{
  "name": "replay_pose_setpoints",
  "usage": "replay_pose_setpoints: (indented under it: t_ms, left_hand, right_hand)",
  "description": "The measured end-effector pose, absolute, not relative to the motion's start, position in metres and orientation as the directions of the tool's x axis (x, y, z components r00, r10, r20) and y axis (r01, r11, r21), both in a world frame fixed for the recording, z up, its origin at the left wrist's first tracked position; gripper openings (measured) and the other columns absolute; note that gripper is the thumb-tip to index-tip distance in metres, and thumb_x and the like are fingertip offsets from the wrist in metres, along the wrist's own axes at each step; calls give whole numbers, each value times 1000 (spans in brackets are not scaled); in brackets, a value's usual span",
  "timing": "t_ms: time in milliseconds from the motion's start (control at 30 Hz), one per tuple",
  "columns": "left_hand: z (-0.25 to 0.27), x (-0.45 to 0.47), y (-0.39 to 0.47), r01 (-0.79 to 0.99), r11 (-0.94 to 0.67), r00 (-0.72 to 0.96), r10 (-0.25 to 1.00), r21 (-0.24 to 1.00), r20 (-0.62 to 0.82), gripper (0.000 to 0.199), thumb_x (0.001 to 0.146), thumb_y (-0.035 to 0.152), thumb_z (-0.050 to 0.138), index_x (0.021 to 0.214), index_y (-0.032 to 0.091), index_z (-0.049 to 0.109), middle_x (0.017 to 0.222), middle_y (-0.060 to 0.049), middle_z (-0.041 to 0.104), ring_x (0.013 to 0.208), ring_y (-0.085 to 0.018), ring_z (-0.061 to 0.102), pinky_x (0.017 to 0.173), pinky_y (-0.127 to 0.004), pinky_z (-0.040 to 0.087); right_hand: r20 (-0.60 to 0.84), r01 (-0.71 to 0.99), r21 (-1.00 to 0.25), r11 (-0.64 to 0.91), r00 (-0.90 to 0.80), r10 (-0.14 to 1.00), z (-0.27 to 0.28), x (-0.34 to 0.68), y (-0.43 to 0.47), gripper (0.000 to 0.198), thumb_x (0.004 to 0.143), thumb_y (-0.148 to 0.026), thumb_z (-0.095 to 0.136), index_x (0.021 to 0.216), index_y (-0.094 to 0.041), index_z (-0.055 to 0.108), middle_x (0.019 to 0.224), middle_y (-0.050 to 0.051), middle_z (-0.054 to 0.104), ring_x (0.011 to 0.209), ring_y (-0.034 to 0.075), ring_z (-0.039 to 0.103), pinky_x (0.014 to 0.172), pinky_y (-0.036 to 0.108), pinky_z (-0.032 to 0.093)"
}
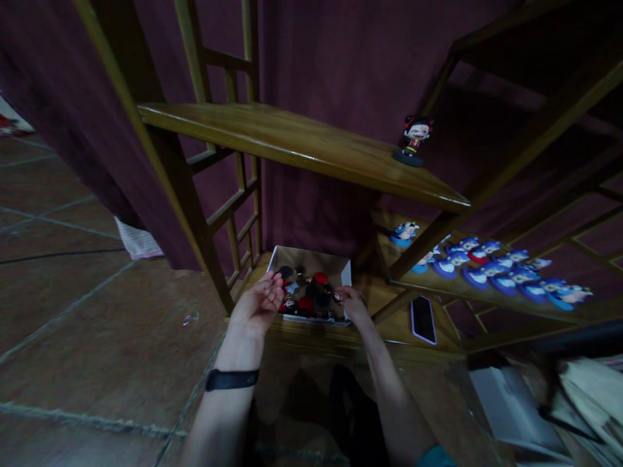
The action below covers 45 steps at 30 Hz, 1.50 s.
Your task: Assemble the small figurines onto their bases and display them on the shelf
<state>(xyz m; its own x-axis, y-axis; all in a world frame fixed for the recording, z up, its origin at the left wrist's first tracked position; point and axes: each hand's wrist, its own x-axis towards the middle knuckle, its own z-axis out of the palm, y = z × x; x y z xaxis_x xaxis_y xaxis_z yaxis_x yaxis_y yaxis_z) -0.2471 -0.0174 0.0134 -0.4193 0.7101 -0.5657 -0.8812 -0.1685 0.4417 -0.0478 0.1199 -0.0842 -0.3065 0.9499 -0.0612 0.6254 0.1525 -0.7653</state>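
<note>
Presently, left hand (257,303), palm upturned, and right hand (354,303) overlap opposite sides of a white box (327,261) of figurines (306,303). Either's grasp: cannot tell.

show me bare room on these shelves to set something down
The upper shelf is bare left of its lone figurine. Below, a smaller patch of bottom board lies between box and phone. Crowded: the box, left hand and right hand at it, and the right-hand shelf, lined with figurines.
</note>
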Motion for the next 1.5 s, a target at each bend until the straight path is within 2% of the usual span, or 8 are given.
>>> replay_pose_setpoints:
  t_ms: [333,533,800,1033,1133,1300,1400,1500]
  left_hand:
    - [11,-247,-17,-878,-168,-417,727,449,-545,23,75,-4,48,85,12,61,79,-8,66,63,-11,64,54,-19,53]
    - [9,-251,-19,-884,-168,-406,741,437,-535,24,75,-4,48,88,12,60,80,-7,66,63,-11,64,54,-20,54]
    - [15,-246,-20,-884,-171,-408,736,435,-540,22,76,-3,48,88,11,60,79,-8,66,63,-11,64,54,-20,53]
    - [14,-241,-18,-891,-155,-395,729,426,-560,22,76,-3,47,88,11,60,78,-8,65,62,-11,64,53,-21,53]
    - [14,-240,-18,-889,-152,-394,734,432,-553,23,75,-4,48,88,11,60,80,-9,66,62,-11,64,54,-21,53]
    - [14,-239,-18,-884,-153,-401,734,441,-549,24,74,-5,48,89,10,60,81,-9,66,63,-12,64,53,-21,53]
    - [14,-239,-17,-883,-151,-402,733,444,-549,24,75,-4,48,89,10,60,81,-9,66,63,-11,64,53,-20,53]
    - [14,-238,-17,-880,-154,-407,732,449,-546,23,75,-4,48,89,10,60,80,-9,65,63,-11,64,53,-20,53]
  right_hand:
    - [-45,741,-650,168,-258,965,-68,-47,137,34,80,-17,40,103,-27,63,98,1,66,91,17,59,82,28,44]
    - [52,773,-453,444,-474,879,-67,-52,130,38,78,-6,40,106,-22,62,111,6,60,106,19,51,91,27,36]
    - [-85,810,-284,512,-554,828,-70,-65,112,44,77,-3,38,115,-19,54,115,8,57,111,18,45,92,26,33]
    - [-100,801,-321,506,-560,823,-81,-75,105,49,73,-3,41,119,-17,52,120,10,53,114,20,43,98,31,29]
    - [-72,761,-457,461,-548,833,-86,-76,112,45,75,-5,40,112,-22,58,118,6,56,110,18,47,97,30,32]
    - [-100,681,-706,194,-367,925,-86,-65,136,42,79,-10,34,111,-25,59,106,1,63,94,14,57,82,26,44]
    - [-90,717,-677,166,-305,948,-84,-56,143,42,77,-11,39,110,-26,59,104,0,64,93,16,58,80,26,45]
    - [-54,771,-573,278,-374,926,-82,-55,139,45,74,-7,41,110,-26,60,110,2,62,97,16,56,85,27,43]
